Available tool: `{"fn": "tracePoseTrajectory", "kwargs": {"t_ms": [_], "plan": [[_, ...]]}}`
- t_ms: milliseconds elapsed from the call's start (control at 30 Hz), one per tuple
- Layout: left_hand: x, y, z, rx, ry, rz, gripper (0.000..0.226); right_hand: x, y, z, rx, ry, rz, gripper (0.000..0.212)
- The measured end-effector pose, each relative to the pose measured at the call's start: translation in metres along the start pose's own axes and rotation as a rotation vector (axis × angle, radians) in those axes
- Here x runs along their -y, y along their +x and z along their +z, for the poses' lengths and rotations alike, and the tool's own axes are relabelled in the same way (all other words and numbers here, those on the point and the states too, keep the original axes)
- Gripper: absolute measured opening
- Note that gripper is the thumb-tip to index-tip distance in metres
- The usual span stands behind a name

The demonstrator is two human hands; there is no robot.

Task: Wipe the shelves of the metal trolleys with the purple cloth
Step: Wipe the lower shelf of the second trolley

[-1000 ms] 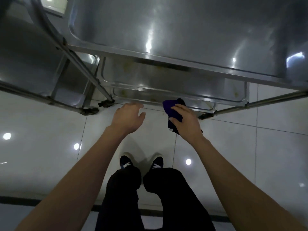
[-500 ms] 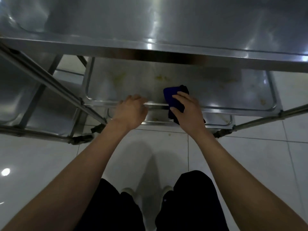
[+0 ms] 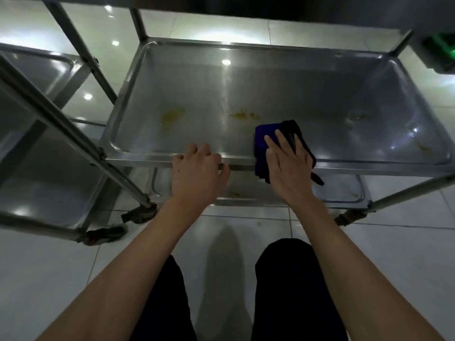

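The right hand [image 3: 286, 166] is pressing the purple cloth [image 3: 264, 141] flat-palmed over the middle shelf's [image 3: 246, 94] near rim at centre frame while the left hand [image 3: 198, 171] is curling around that rim, so wiping is seemingly just starting, with yellowish stains [image 3: 172, 115] further up needing sweeps.

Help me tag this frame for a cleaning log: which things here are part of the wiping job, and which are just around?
Part of the job:
- purple cloth under the right hand
- stained middle shelf
- left hand gripping its front rim
- lower shelf, also stained

Just around:
- green object, top right
- tiled floor
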State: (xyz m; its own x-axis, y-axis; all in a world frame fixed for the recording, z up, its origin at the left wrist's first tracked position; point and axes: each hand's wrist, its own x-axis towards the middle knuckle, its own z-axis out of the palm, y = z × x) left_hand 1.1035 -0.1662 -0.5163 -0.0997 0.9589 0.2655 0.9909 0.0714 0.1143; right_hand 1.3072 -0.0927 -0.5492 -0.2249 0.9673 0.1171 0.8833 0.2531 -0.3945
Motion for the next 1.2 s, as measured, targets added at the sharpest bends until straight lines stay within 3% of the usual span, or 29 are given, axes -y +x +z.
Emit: {"fn": "tracePoseTrajectory", "kwargs": {"t_ms": [133,300,500,733,867,1000,1100,1200], "plan": [[0.007,-0.003,0.003,-0.051,-0.016,0.035,0.026,0.001,0.0,0.003,-0.021,-0.064,0.005,0.054],[0.027,-0.005,-0.013,0.057,-0.138,0.047,0.025,0.004,0.009,-0.011,0.125,-0.093,0.033,0.054],[0.09,-0.006,-0.019,-0.05,-0.056,-0.181,0.026,0.01,0.015,-0.011,0.168,-0.126,0.063,0.054],[0.105,-0.029,-0.006,-0.154,-0.076,-0.111,0.025,0.031,0.021,0.005,0.192,-0.147,0.065,0.054],[0.108,-0.032,-0.007,-0.116,-0.071,-0.109,0.026,0.074,0.023,0.023,0.191,-0.13,0.003,0.054],[0.119,-0.033,-0.02,0.033,-0.088,-0.053,0.034,0.091,0.033,0.021,0.238,-0.029,0.028,0.056],[0.133,-0.041,-0.027,-0.084,-0.09,-0.148,0.028,0.074,0.034,0.006,0.249,0.076,-0.038,0.054],[0.142,-0.051,-0.026,-0.082,-0.037,-0.245,0.03,0.063,0.027,0.005,0.255,-0.024,-0.143,0.051]]}}
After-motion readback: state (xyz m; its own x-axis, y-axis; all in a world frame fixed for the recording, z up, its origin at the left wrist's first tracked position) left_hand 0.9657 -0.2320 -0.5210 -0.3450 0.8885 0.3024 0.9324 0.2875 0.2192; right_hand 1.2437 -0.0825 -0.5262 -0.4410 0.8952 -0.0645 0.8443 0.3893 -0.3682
